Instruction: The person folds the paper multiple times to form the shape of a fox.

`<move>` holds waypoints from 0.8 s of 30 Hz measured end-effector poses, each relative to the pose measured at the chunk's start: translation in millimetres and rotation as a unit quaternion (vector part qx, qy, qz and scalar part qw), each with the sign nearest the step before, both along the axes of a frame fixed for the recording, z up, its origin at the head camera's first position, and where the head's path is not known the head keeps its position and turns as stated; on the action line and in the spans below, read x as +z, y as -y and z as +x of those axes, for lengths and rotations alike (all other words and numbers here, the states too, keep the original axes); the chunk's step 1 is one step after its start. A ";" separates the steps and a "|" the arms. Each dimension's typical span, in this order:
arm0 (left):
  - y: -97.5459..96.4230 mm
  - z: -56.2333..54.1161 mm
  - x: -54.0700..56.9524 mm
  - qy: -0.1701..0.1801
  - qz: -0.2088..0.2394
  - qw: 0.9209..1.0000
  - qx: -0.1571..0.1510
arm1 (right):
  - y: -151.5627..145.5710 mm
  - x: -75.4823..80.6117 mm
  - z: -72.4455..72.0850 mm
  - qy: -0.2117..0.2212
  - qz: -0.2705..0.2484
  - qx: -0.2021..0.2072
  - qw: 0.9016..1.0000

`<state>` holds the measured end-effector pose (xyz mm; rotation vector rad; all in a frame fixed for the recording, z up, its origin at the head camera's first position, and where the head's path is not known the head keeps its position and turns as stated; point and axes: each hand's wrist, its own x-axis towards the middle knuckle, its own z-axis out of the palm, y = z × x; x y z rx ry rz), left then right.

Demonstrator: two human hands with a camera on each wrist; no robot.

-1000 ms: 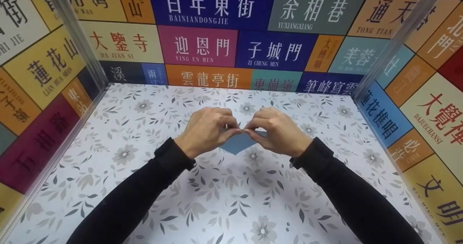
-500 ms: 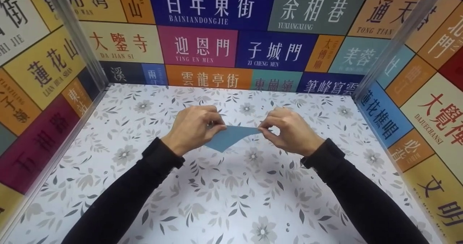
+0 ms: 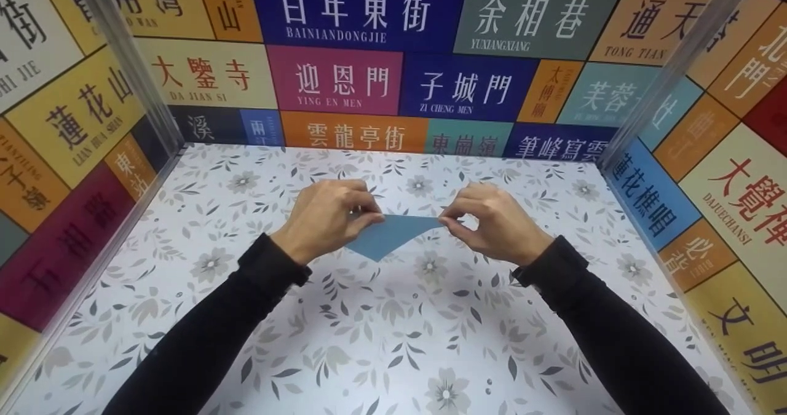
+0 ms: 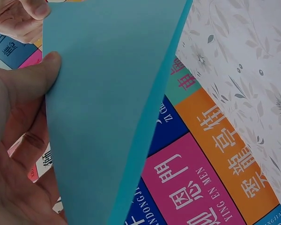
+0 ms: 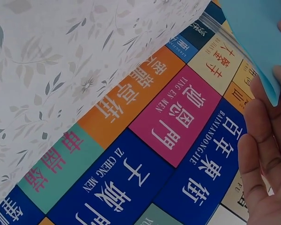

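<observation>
While the left hand [image 3: 329, 218] pinches the upper edge of a folded blue paper [image 3: 396, 233], thumb on one face, fingers behind, the right hand [image 3: 499, 224] pinches its pointed right corner between thumb and fingertips. Hands apart, paper spanning between them over the floral tabletop [image 3: 363, 316], lower corner pointing toward the person. Left wrist view: second layer shows as a brighter strip along one side; paper blocks part of the back wall [image 3: 335, 80], colored sign panels. Similar panels on left wall [image 3: 74, 120] and right wall [image 3: 738, 175]. Black sleeves [image 3: 203, 329] reach the wrists.
</observation>
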<state>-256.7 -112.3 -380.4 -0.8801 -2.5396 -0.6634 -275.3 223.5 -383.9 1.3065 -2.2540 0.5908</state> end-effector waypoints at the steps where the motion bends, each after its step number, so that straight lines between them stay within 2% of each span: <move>1: 0.3 -0.2 0.1 0.001 0.001 1.000 -0.001 | -0.1 0.1 -0.1 0.000 0.000 0.001 1.000; 5: 5.2 -1.4 0.3 -0.003 0.008 1.000 -0.005 | -4.8 -1.3 -3.1 -0.003 0.000 -0.002 1.000; 7: 11.5 -1.8 0.2 -0.009 0.015 1.000 0.002 | -12.3 -3.7 -5.9 -0.007 0.002 -0.012 1.000; 13: 33.1 -3.8 1.5 -0.024 0.042 0.998 0.043 | -44.6 -12.1 -13.4 -0.008 -0.002 -0.078 0.997; 17: 32.4 -5.5 4.8 -0.015 0.035 0.998 0.041 | -51.6 -11.8 -14.3 0.005 -0.003 -0.093 0.996; 24: 27.7 -2.2 -2.2 0.019 0.022 0.998 0.053 | -47.5 -15.1 -9.6 0.005 -0.006 -0.089 0.996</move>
